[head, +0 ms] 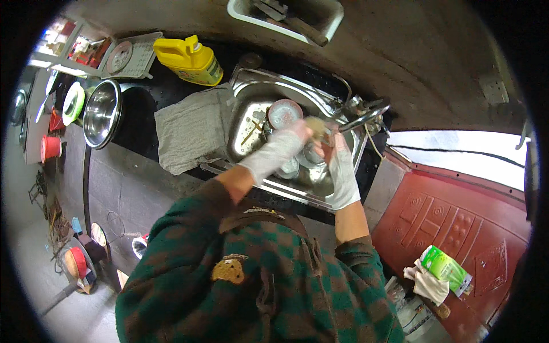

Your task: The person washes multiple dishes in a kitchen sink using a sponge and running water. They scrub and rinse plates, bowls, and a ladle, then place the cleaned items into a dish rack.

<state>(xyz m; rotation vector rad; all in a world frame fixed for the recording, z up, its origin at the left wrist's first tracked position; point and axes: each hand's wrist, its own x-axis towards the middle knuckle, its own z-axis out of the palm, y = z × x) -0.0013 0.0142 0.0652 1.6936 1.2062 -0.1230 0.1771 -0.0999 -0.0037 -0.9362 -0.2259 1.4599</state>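
Note:
A double stainless steel sink (240,141) lies before me. My left hand (296,135), in a white glove with bare fingers, reaches over its middle. It is blurred and grips a beige scrubbing pad (316,127). My right hand (336,150), gloved the same way, is close beside it, under the faucet (364,115). What its fingers hold is too blurred to tell. A red-rimmed bowl (285,112) sits beyond my left hand, and another bowl (288,168) is partly hidden below it. Wooden chopsticks (251,133) lie crossed in the left basin.
A grey cloth (193,128) drapes beside the sink's left edge. Behind it stands a yellow jug (188,60). Farther left are stacked metal basins (103,113) and a dish rack (146,55). A white caddy (240,21) holding knives hangs above. At right is a red door panel (433,214).

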